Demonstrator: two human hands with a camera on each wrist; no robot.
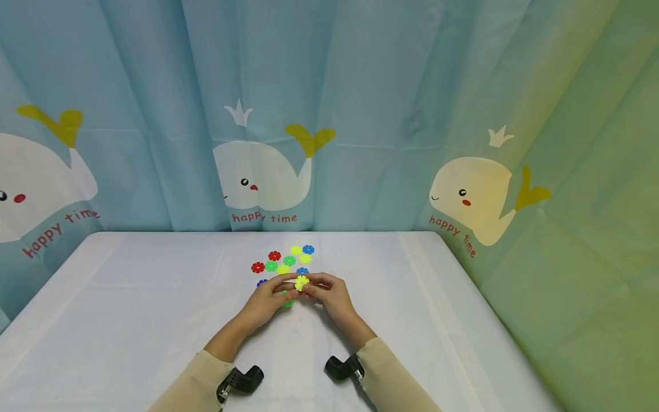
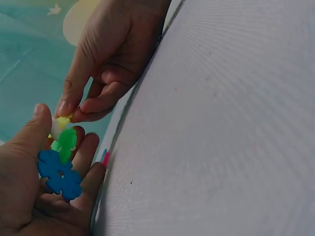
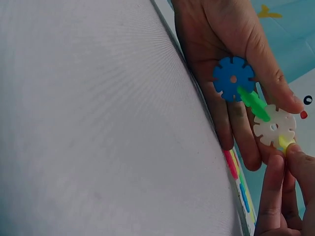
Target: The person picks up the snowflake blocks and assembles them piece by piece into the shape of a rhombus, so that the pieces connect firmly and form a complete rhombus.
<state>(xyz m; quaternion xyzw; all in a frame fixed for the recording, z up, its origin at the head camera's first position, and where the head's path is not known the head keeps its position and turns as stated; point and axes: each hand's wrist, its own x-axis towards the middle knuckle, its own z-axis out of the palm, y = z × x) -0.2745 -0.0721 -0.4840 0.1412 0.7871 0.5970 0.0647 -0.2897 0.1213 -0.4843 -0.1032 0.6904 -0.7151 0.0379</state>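
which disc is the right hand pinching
The yellow disc, next to the white disc; the green disc and blue disc sit farther from that hand.

Red lettering [image 1: 261,218] on the curtain [image 1: 381,86] reads "happy time" three times. It stands centrally behind the bench [image 1: 154,280] and near both its far corners.

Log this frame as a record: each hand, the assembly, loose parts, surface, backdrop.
left hand: holds the linked discs at the white disc
right hand: pinches a yellow disc
assembly: blue disc, green disc, white disc in a chain; yellow disc at the white one's edge, seating unclear
loose discs: red, yellow, green, blue, lying flat
surface: white-covered table
backdrop: light blue curtain, whale prints, "happy time"
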